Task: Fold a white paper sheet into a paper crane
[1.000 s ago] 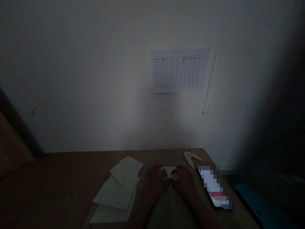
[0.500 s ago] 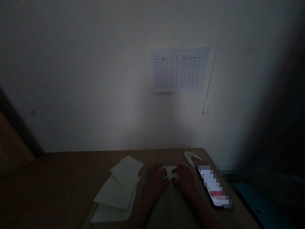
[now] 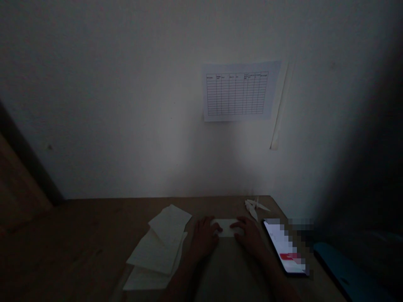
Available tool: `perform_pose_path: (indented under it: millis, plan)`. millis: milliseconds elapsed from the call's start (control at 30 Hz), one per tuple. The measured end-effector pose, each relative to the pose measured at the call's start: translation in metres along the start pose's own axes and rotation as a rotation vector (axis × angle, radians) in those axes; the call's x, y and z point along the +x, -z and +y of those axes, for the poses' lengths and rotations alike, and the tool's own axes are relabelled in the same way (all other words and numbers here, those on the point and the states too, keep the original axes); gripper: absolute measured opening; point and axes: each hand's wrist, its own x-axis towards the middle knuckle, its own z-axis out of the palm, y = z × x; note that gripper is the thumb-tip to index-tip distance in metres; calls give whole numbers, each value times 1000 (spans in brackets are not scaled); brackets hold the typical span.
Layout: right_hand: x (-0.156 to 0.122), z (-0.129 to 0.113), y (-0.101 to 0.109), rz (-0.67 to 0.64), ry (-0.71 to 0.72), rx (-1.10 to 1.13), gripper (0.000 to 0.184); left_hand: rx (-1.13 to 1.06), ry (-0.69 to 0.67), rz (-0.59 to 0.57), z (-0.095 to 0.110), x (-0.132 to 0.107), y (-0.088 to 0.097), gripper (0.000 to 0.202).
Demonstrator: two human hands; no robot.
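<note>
On the brown wooden table (image 3: 94, 226), left hand (image 3: 204, 239) and right hand (image 3: 250, 235) lie flat, fingers extended rather than curled, pinning the ends of a small white folded paper rectangle (image 3: 226, 227), apparently mid-crease; the next fold calls for aligned edges.

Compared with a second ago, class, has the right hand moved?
Yes, slightly: the right hand has slid rightward along the small paper, away from the left hand and toward the phone, baring more paper between them.

Left hand (image 3: 204, 238), right hand (image 3: 250, 235), palms down
</note>
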Motion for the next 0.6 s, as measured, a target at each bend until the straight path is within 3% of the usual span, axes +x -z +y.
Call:
perform_pose_path:
  millis: [267, 600]
  plan:
    - [3, 14, 0, -7, 32, 82, 60, -3, -30, -140, -11, 5, 8, 52]
    - [3, 26, -5, 14, 87, 117, 61, -99, -111, -139, -31, 3, 9, 62]
